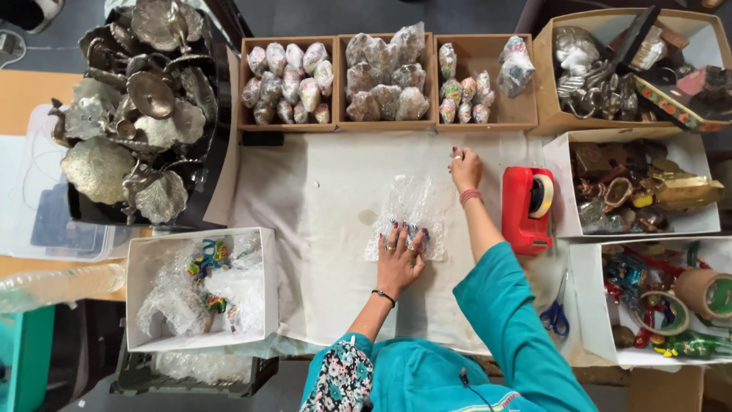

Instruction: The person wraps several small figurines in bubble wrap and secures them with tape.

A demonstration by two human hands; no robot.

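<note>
1. The left hand point(399, 259) lies flat with spread fingers on a sheet of bubble wrap point(408, 217), pressing it down over a small dark item that barely shows at the near edge; the hand is not clenched, only pinning the sheet to the cloth.
2. The right hand point(463, 168) sits beyond the far right corner of the sheet, fingers curled in a loose pinch; whether it grips a bit of tape or nothing, I cannot tell.
3. Judged from how things lie, the wrapping of this piece is in its middle; the sheet is still loose and untaped.
4. Done work seems plentiful; three brown trays point(387, 80) at the far edge hold many wrapped bundles, the third only partly filled.
5. Much looks left; a dark crate of silver metal dishes point(137, 114) at the left and open boxes of brass and painted ornaments point(644, 191) at the right are unwrapped.
6. A red tape dispenser point(527, 207) stands just beside the right forearm; blue-handled scissors point(557, 313) lie near the table's edge.
7. A white box point(200, 290) at the near left holds bubble wrap and small coloured pieces; tape rolls point(679, 301) rest in a box at the near right.
8. The surface is a table under a pale, slightly stained cloth point(320, 206); a dark floor shows beyond it, and the room is crowded with stock.
</note>
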